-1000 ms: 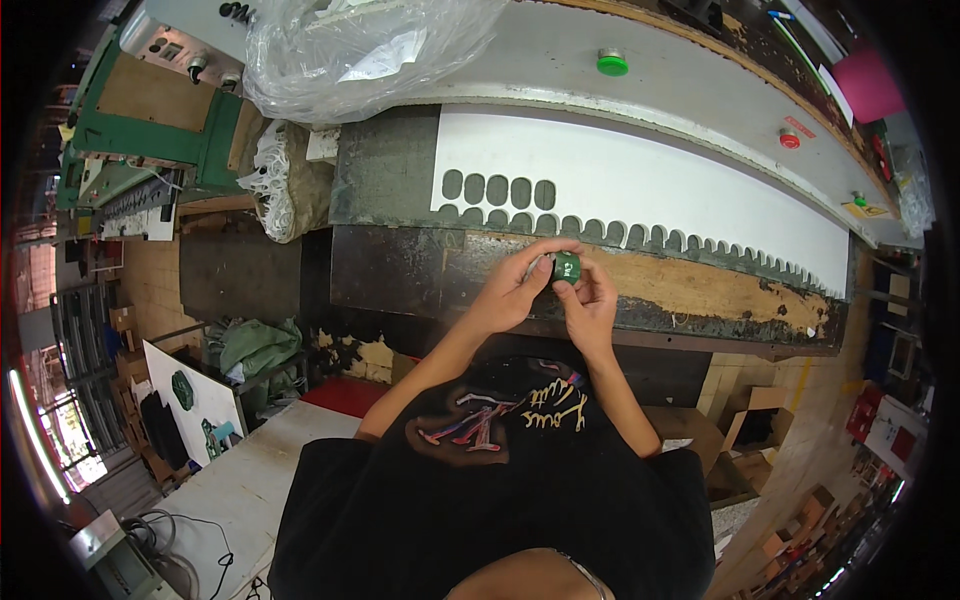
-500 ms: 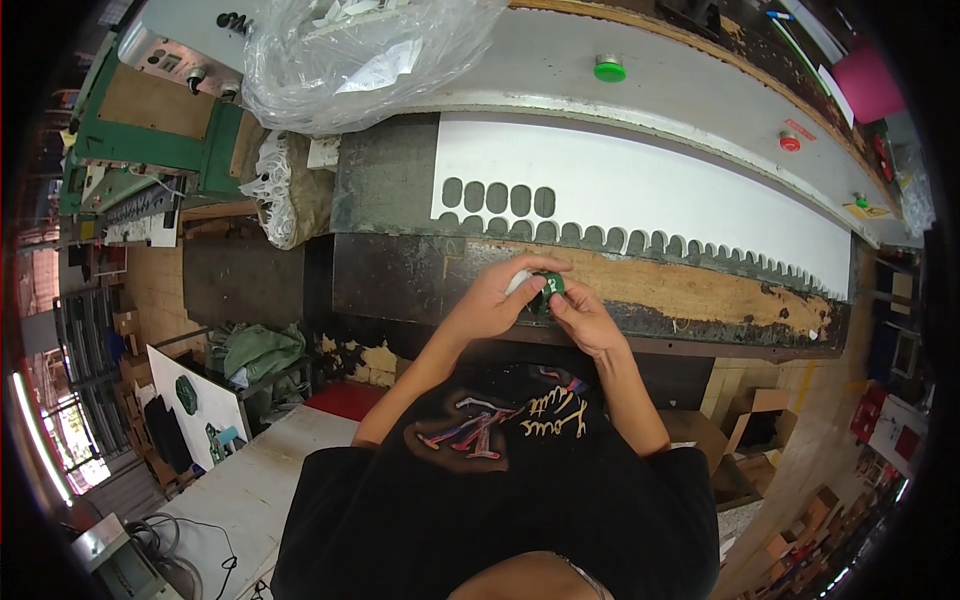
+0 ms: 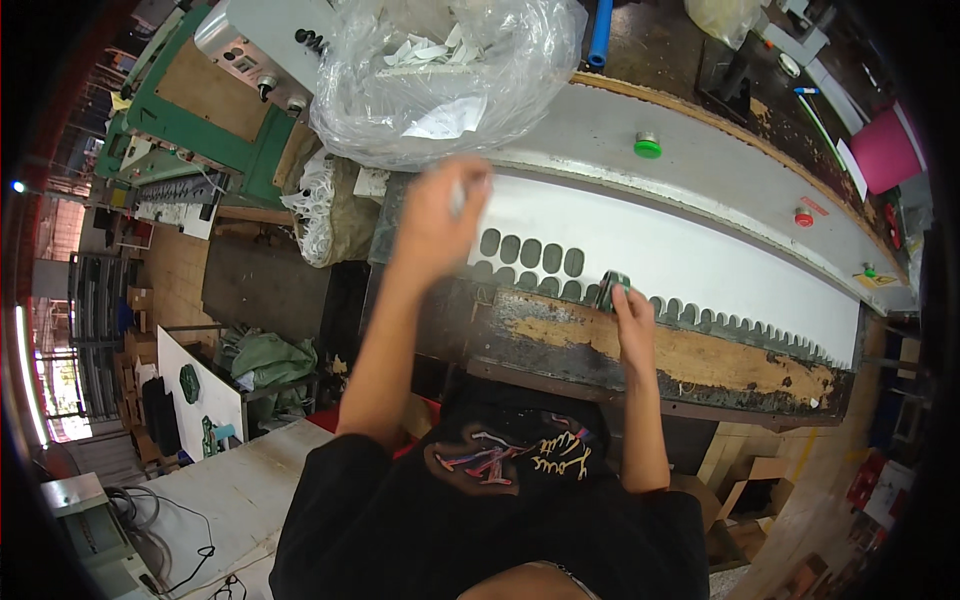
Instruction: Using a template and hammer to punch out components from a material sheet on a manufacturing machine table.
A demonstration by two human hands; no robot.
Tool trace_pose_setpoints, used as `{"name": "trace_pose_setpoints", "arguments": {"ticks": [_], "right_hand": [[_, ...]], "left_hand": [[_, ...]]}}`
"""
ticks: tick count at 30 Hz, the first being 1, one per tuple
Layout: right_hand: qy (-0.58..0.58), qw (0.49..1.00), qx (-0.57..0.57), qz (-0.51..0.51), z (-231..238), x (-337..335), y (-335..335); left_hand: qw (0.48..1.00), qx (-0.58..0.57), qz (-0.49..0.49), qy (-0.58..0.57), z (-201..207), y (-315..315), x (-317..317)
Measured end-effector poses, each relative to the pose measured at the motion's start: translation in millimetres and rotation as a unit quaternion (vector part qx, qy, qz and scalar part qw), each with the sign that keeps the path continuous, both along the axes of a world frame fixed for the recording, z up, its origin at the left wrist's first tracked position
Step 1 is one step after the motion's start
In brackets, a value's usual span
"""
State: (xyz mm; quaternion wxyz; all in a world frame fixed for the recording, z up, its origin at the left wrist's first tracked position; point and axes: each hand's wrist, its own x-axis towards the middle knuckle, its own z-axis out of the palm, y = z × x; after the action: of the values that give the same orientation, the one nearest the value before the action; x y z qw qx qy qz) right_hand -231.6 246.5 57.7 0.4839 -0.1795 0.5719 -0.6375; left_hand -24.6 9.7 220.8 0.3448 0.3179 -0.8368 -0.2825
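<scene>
My left hand is raised over the left part of the board, just below the plastic bag. It is smeared by motion, with its fingers closed around a whitish piece that shows only in part. In my right hand is a small dark green oval cutting die, pinched at its side by the fingertips. The die is at the near edge of a white sheet. Oval holes in the sheet let the dark board beneath show through, and half-ovals notch its near edge.
A clear plastic bag holding white scraps rests on the grey machine beam. That beam carries a green button and a red button. A sack of white offcuts stands left of the board. A worn wooden ledge runs along the front.
My hands have come apart. The left has swung up and left toward the bag with the white piece; the right has moved right with the die. The whole view has shifted too.
</scene>
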Motion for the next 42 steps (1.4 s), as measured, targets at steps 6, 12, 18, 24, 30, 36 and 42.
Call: {"name": "trace_pose_setpoints", "arguments": {"ticks": [6, 12, 18, 24, 30, 36, 42], "right_hand": [[0.552, 0.827, 0.104, 0.008, -39, -36, -82], [0.544, 0.832, 0.111, -0.001, -59, -47, -68], [0.516, 0.852, 0.054, 0.067, -49, -46, -64], [0.517, 0.850, 0.006, 0.106, -45, -47, -43], [0.514, 0.850, 0.010, 0.115, -43, -50, -37], [0.503, 0.856, 0.008, 0.121, -43, -49, -33], [0.534, 0.836, 0.005, 0.122, -40, -49, -38]], "left_hand": [[0.962, -0.257, 0.094, -0.010, 83, -146, -23], [0.932, -0.340, 0.114, 0.053, 16, -59, -55], [0.995, 0.083, -0.061, -0.005, -136, 106, -59], [0.981, 0.145, -0.110, -0.073, -206, 139, -58], [0.976, 0.150, -0.140, -0.080, -208, 129, -55], [0.976, 0.164, -0.124, -0.066, -205, 129, -56], [0.975, 0.172, -0.122, -0.071, -203, 125, -57]]}}
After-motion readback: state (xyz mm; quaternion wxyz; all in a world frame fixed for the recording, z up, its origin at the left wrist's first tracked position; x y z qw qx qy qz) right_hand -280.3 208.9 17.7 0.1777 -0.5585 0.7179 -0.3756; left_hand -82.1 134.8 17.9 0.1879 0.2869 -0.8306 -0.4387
